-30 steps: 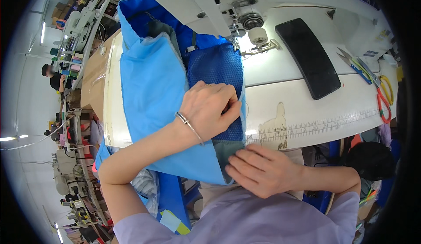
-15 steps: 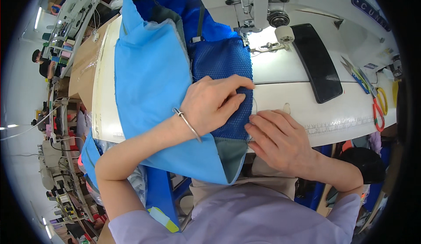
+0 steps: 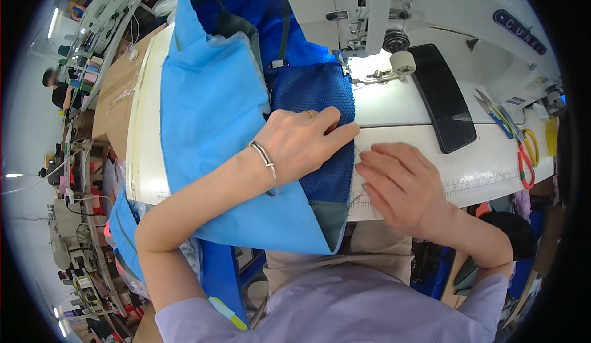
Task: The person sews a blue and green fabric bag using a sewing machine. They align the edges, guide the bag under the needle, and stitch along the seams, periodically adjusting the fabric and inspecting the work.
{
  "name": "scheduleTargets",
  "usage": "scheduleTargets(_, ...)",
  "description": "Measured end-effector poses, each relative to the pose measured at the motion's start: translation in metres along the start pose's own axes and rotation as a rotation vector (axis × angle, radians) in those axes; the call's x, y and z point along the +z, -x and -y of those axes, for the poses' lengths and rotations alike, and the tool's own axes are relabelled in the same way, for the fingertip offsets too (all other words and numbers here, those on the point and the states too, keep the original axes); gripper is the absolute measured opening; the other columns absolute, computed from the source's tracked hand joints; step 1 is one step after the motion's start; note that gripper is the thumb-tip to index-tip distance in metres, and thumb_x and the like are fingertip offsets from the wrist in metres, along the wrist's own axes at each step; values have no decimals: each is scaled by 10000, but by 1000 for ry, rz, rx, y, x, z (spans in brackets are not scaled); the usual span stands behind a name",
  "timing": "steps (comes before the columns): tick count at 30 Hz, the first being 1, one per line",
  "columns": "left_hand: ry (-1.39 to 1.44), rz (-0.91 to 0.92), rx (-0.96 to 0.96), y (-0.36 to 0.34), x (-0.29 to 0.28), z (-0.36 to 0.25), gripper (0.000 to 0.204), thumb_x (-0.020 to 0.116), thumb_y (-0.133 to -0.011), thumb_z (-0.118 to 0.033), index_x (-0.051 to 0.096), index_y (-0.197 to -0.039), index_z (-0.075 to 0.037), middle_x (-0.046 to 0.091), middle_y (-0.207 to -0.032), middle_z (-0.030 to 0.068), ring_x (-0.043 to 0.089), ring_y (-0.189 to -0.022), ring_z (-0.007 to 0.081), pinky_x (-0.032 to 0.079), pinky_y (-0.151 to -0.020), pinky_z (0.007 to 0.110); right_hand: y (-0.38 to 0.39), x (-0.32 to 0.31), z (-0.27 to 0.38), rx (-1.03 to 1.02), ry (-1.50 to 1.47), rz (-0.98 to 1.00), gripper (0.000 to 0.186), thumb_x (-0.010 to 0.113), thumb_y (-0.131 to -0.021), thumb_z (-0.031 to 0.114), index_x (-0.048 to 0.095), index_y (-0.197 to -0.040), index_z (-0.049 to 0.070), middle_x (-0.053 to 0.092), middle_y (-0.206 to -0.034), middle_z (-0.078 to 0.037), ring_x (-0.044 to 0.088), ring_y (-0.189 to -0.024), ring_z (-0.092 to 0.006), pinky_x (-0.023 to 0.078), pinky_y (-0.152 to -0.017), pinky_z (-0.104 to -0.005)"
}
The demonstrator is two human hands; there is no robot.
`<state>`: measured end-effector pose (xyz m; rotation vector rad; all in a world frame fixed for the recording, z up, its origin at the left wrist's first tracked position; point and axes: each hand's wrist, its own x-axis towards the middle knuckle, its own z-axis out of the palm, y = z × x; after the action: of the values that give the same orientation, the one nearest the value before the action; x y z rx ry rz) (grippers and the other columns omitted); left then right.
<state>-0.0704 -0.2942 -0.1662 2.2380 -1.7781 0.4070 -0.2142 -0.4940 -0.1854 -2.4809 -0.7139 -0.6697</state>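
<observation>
I judge I am lining up the dark blue mesh panel [image 3: 315, 121] for stitching; next it must slide far, under the sewing machine [image 3: 369, 16] foot, edge kept straight. My left hand [image 3: 301, 143] lies flat and open on the mesh. My right hand [image 3: 400, 186], open, presses the table [image 3: 468, 170] beside it.

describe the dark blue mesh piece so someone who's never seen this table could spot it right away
Start at the white sewing machine at the table's far side. Just in front of its needle lies the dark blue mesh panel, under the left hand. Its open netted weave and deeper blue set it apart from the smooth light blue fabric beside it.
</observation>
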Motion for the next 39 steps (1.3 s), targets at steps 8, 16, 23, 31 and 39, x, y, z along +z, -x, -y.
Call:
scheduleTargets(8, 27, -95, 30, 5, 4, 3, 195, 755, -794, -89, 719, -984, -106, 628, -796, 14, 657, -587, 168, 533, -521, 313, -12, 5, -19, -103, -8, 20, 349, 729, -732, 84, 705, -1061, -27, 668, -1128, -143, 642, -1062, -305, 561, -894, -415)
scheduleTargets(16, 235, 73, -358, -10, 1, -3, 177, 757, -866, -223, 654, -830, -83, 648, -689, 51, 660, -582, 257, 507, -510, 399, -13, 9, -13, -109, -132, 49, 349, 741, -728, 104, 725, -1060, -4, 671, -1146, -133, 642, -1070, -306, 566, -905, -425)
scheduleTargets(23, 74, 266, -433, -39, 6, -9, 297, 711, -907, -317, 598, -777, -74, 659, -643, 99, 673, -608, 339, 505, -542, 481, -14, 6, -7, -142, -192, 63, 331, 730, -728, 100, 716, -1044, 1, 674, -1104, -139, 650, -1076, -310, 567, -897, -431)
scheduleTargets(31, 518, 184, -519, -17, 3, 5, 205, 683, -985, -225, 635, -918, -37, 680, -707, 107, 669, -629, 256, 482, -567, 379, -24, 4, -50, -48, -60, 7, 307, 748, -719, 83, 722, -1020, 31, 681, -1044, -92, 656, -963, -262, 568, -812, -379)
scheduleTargets(39, 903, 238, -735, -19, -4, 9, 217, 632, -1048, -217, 604, -928, -38, 592, -705, 7, 538, -604, 55, 422, -541, 225, -31, 16, -54, -206, -10, 43, 232, 748, -705, 85, 715, -932, 53, 643, -1050, -53, 604, -1031, -250, 557, -815, -364)
